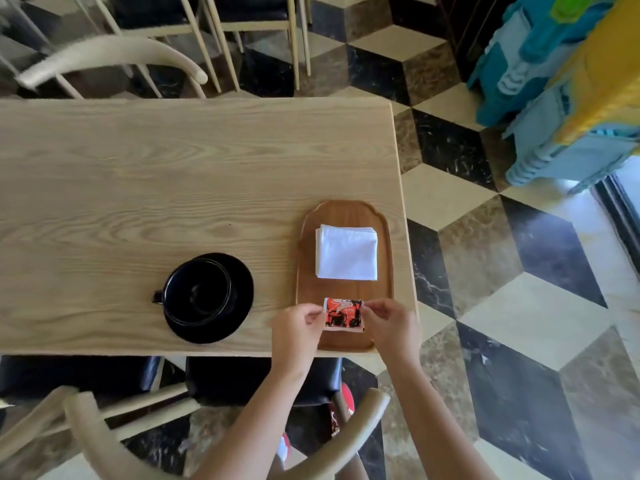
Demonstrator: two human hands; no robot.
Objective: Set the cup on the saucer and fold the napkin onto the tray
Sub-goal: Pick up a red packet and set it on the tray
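1. We see a pale wooden bench (pixel 138 174) from above, with our two bare hands reaching over its near edge at the right.
2. The black cup (pixel 197 292) stands upright on the black saucer (pixel 239 306), set toward the saucer's left side, so more of the dish shows on the right. The cup's handle (pixel 156 296) points left, past the saucer's rim.
3. The cup and saucer sit near the bench's front edge, well apart from the tray.
4. The brown wooden tray (pixel 384 306) lies lengthwise near the bench's right edge, its near end close to the front edge.
5. The white napkin (pixel 346 252) rests folded into a rough square on the far half of the tray, flat, with layered edges showing along its top.
6. Our left hand (pixel 294 332) pinches the left edge of a small red, black and white sachet (pixel 344 315); the grip is clamped on it between thumb and fingers.
7. Our right hand (pixel 391 325) pinches the sachet's right edge in the same way, its grip also closed on the packet.
8. The sachet is held over the near end of the tray; we cannot tell whether it touches the wood.
9. Pale chairs (pixel 114 57) stand around the bench, on a floor (pixel 519 306) of black, cream and brown tiles.
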